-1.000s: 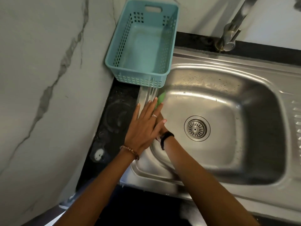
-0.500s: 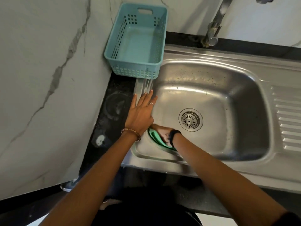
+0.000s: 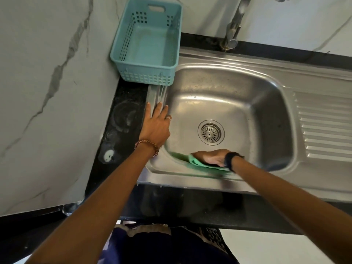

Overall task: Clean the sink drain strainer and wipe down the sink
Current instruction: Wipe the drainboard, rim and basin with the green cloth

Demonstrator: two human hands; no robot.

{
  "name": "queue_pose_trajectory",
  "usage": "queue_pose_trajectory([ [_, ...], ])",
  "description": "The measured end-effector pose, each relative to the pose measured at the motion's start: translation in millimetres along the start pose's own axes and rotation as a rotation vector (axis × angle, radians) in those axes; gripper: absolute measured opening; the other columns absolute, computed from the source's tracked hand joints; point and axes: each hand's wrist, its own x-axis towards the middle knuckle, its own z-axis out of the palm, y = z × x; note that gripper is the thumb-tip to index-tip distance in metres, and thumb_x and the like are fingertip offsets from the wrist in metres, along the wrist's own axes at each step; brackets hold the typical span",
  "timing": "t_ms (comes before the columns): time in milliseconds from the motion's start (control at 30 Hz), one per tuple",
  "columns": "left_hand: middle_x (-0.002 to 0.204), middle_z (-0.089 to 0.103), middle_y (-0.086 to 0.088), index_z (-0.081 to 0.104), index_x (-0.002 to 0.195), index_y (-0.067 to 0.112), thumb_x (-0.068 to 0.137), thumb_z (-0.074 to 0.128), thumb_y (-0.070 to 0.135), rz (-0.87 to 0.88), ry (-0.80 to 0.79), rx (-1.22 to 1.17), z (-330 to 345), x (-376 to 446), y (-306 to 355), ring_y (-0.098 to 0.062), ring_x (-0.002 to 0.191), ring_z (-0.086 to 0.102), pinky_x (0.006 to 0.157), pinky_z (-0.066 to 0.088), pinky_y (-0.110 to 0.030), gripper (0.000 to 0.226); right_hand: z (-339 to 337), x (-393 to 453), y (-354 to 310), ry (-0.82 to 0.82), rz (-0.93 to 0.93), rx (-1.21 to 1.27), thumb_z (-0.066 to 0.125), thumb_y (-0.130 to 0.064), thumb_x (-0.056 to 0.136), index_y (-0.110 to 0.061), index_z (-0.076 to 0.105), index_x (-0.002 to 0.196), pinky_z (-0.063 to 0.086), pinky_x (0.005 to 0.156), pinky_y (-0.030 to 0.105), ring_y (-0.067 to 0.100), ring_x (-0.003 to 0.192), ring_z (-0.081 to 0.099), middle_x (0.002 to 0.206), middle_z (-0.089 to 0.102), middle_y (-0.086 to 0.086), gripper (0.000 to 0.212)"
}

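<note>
A stainless steel sink [image 3: 238, 88] fills the middle of the view, with a round drain strainer [image 3: 210, 132] seated in its floor. My right hand [image 3: 211, 157] presses a green cloth [image 3: 198, 163] against the near inner wall of the basin, just in front of the strainer. The cloth is blurred and partly under my palm. My left hand [image 3: 156, 124] rests flat on the sink's left rim with its fingers straight, pointing toward the back.
A teal perforated plastic basket [image 3: 122, 60] stands on the counter at the sink's back left corner. The tap [image 3: 231, 38] rises behind the basin. A ribbed drainboard [image 3: 323, 130] lies on the right. Marble wall on the left, black counter edge in front.
My right hand has swept the green cloth from the left wall round to the near wall of the basin. My left hand has stayed on the left rim.
</note>
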Motion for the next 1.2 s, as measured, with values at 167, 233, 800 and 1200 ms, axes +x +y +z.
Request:
queue_pose_trajectory([
  [167, 0.154, 0.025, -0.007, 0.042, 0.137, 0.014, 0.09, 0.036, 0.013, 0.034, -0.001, -0.061, -2, -7, -2, -0.024, 0.145, 0.011, 0.114, -0.005, -0.054, 0.046, -30, -37, 66, 0.176, 0.442, 0.076, 0.05, -0.061, 0.082, -0.02, 0.051, 0.131, 0.023, 0.116, 0.039, 0.026, 0.135, 0.038, 0.143, 0.046, 0.006, 0.064],
  [233, 0.155, 0.023, -0.006, 0.04, 0.138, 0.015, 0.091, 0.036, 0.011, 0.051, 0.013, -0.138, -3, -15, 0, -0.02, 0.146, 0.008, 0.116, -0.008, -0.048, 0.047, -25, -34, 67, 0.155, 0.467, 0.077, 0.048, -0.063, 0.082, -0.02, 0.041, 0.14, 0.021, 0.116, 0.039, 0.027, 0.138, 0.032, 0.151, 0.035, 0.007, 0.072],
  [800, 0.153, 0.027, -0.006, 0.027, 0.144, 0.013, 0.091, 0.034, 0.009, -0.094, -0.05, -0.341, 3, -65, 44, -0.017, 0.145, 0.014, 0.118, -0.002, -0.03, 0.054, 16, 28, -15, 0.001, 0.219, 0.231, 0.049, -0.071, 0.06, -0.024, 0.047, 0.132, 0.03, 0.102, 0.035, 0.026, 0.122, 0.044, 0.141, 0.044, 0.007, 0.086],
  [1200, 0.145, 0.042, 0.004, 0.04, 0.137, 0.024, 0.096, 0.035, 0.032, -0.13, -0.256, -0.501, -14, -38, 184, -0.012, 0.141, 0.024, 0.118, 0.005, -0.042, 0.042, -76, -51, 141, -0.034, 0.346, -0.354, 0.028, -0.055, 0.094, -0.026, 0.042, 0.137, 0.027, 0.106, 0.033, 0.024, 0.134, 0.037, 0.15, 0.036, 0.004, 0.053],
])
